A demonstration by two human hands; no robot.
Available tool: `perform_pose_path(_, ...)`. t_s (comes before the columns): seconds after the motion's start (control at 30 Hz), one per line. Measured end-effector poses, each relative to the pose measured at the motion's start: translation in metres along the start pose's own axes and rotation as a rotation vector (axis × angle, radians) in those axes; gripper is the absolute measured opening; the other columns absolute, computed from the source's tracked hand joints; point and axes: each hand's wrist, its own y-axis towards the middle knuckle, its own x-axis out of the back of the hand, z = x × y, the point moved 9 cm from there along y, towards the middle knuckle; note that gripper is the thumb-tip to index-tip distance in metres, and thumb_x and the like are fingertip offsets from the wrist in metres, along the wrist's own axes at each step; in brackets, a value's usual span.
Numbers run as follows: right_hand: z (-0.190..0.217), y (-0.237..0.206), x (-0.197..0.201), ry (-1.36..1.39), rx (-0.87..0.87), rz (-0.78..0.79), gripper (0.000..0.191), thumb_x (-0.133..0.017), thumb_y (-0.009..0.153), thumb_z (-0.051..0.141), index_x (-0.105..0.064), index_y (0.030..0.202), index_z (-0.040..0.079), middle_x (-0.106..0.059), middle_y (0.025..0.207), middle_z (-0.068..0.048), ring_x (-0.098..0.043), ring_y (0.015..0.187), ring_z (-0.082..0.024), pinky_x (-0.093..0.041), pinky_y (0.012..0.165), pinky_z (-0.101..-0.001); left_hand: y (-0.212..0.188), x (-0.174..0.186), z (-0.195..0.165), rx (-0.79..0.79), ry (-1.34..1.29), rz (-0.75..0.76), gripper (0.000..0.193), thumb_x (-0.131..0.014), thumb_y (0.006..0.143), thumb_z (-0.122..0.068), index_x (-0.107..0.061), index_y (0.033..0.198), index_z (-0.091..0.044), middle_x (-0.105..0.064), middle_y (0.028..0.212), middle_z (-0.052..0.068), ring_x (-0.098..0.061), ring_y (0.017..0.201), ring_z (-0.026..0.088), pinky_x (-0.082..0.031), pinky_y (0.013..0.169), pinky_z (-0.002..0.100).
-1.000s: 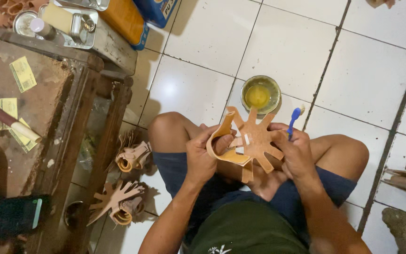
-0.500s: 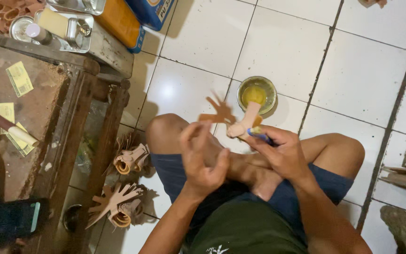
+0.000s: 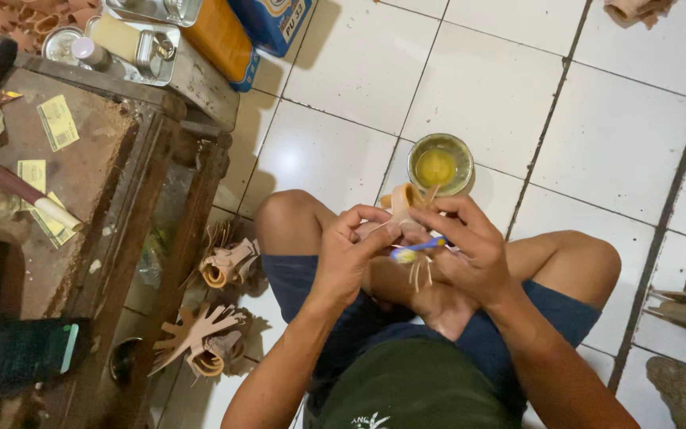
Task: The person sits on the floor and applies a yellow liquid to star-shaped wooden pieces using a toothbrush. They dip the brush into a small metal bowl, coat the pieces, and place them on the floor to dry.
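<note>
I sit cross-legged on a white tiled floor. My left hand (image 3: 351, 254) pinches a tan leather piece (image 3: 403, 201) with a curled loop and thin strips, held above my knees. My right hand (image 3: 470, 246) steadies the same piece and holds a small blue-handled brush (image 3: 416, 249) whose tip carries yellow glue. A round glass bowl of yellow glue (image 3: 440, 164) stands on the floor just beyond my hands.
A worn wooden workbench (image 3: 81, 167) with paper slips and a knife fills the left. Finished tan leather pieces (image 3: 228, 262) lie on the floor beside it, with more leather pieces (image 3: 200, 334) nearer me. A metal tray (image 3: 132, 48), an orange box and a blue box sit at the top.
The leather piece was spread flat with its strips fanned out a second ago; now it is turned edge-on and held closer between both hands, brush lying across it.
</note>
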Motion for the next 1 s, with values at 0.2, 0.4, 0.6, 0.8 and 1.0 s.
perform_pose_path(0.2,-0.026,-0.015,-0.020,0.070,-0.129,0.068,0.040,-0.063,0.081,-0.017,-0.065,0.116,0.002,-0.056,0.115,-0.011,-0.063,0.097,-0.019,-0.055,0.080,-0.0295,0.000,0.001,0.013,-0.059,0.009,-0.102,0.027,-0.066,0.099,-0.008,-0.069,0.119,0.010,-0.076,0.102,0.013,-0.073,0.083,0.016,-0.062,0.074,0.029)
perform_pose_path(0.4,0.009,-0.028,-0.024,0.438,-0.015,0.345,0.026,-0.069,0.084,-0.004,-0.063,0.107,0.005,-0.051,0.113,-0.013,-0.057,0.103,-0.026,-0.051,0.088,-0.0341,0.007,0.019,-0.008,-0.093,-0.174,-0.246,0.023,-0.066,0.099,-0.006,-0.070,0.113,0.013,-0.075,0.092,0.018,-0.073,0.072,0.020,-0.063,0.071,0.030)
perform_pose_path(0.6,-0.034,-0.027,-0.004,0.398,-0.594,0.050,0.051,-0.077,0.087,-0.003,-0.057,0.134,-0.002,-0.068,0.099,-0.006,-0.064,0.085,-0.009,-0.055,0.073,-0.0227,-0.008,-0.014,-0.026,-0.100,0.106,-0.075,0.030,-0.067,0.099,-0.008,-0.069,0.123,0.010,-0.075,0.101,0.014,-0.075,0.088,0.018,-0.067,0.078,0.030)
perform_pose_path(0.8,-0.036,-0.021,-0.005,0.427,-0.572,-0.040,0.065,-0.077,0.089,-0.005,-0.048,0.147,-0.003,-0.068,0.097,-0.009,-0.056,0.074,-0.005,-0.046,0.064,-0.0190,-0.015,-0.025,-0.031,-0.172,0.338,-0.067,0.031,-0.068,0.100,-0.009,-0.070,0.124,0.009,-0.078,0.105,0.015,-0.075,0.092,0.015,-0.063,0.081,0.026)
perform_pose_path(1.0,-0.040,-0.023,-0.012,0.489,-0.538,-0.092,0.061,-0.076,0.091,-0.005,-0.047,0.145,-0.004,-0.064,0.102,-0.008,-0.062,0.088,-0.005,-0.053,0.073,-0.0185,-0.017,-0.018,-0.019,-0.150,0.283,-0.069,0.033,-0.071,0.096,-0.008,-0.067,0.125,0.008,-0.078,0.107,0.012,-0.075,0.095,0.014,-0.061,0.083,0.025)
